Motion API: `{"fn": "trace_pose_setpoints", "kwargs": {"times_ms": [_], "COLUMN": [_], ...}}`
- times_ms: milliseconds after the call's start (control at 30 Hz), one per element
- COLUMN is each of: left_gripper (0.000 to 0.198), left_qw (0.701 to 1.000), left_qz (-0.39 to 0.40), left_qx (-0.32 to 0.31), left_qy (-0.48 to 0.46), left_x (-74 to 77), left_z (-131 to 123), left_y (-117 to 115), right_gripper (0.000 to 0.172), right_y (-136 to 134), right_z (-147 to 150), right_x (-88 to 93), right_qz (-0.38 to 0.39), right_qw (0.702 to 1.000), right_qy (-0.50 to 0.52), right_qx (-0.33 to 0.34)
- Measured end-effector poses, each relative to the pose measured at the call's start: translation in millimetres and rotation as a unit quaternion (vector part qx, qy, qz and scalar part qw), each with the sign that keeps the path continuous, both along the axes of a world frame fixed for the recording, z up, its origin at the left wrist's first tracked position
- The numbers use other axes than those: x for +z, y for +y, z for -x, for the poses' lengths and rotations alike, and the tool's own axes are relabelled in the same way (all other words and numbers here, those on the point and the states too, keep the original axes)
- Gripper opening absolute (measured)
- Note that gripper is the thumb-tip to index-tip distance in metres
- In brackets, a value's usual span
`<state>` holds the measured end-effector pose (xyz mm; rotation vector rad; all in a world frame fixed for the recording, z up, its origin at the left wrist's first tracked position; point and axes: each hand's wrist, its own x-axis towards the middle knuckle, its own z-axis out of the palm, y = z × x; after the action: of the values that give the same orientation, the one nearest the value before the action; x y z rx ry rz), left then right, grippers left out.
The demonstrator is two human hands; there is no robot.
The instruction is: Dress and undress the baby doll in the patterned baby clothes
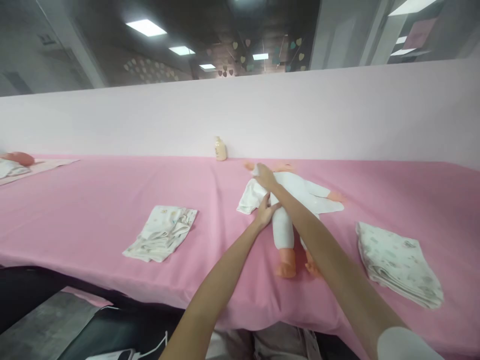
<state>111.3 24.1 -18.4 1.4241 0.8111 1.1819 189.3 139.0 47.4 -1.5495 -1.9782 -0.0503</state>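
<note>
A baby doll (282, 231) in white clothing lies on the pink-covered table (112, 190), its legs toward me. My right hand (265, 178) reaches across and is at the white sleeve by the doll's raised arm on the left; its fingers seem bent over the fabric. Lower down, my left hand (265, 212) touches the doll's side with thumb and fingers apart. A white flap of cloth (250, 197) spreads out left of the doll's body. My right hand and forearm hide part of the torso, and the head shows only partly.
A folded patterned cloth (162, 233) lies to the left, and another folded cloth (399, 262) to the right. A pump bottle (220, 149) stands by the white wall. Part of another doll (20, 159) shows at the far left edge.
</note>
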Motion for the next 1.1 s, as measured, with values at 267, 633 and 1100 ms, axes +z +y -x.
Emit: {"fn": "trace_pose_setpoints", "kwargs": {"times_ms": [267, 633, 1100], "left_gripper": [0.038, 0.030, 0.033], "left_qw": [0.923, 0.887, 0.879], "left_qz": [-0.104, 0.002, -0.008], "left_qx": [0.287, 0.287, 0.413], "left_qy": [0.236, 0.361, 0.240], "left_x": [7.0, 6.9, 6.8], "left_z": [30, 58, 83], "left_y": [44, 79, 63], "right_gripper": [0.037, 0.043, 0.035], "right_y": [-8, -25, -45], "right_z": [-48, -27, 4], "right_x": [9.9, 3.0, -5.5], "right_qz": [-0.027, -0.051, 0.010], "right_qw": [0.865, 0.970, 0.992], "right_qy": [0.500, 0.236, -0.122], "right_qx": [-0.034, 0.039, 0.041]}}
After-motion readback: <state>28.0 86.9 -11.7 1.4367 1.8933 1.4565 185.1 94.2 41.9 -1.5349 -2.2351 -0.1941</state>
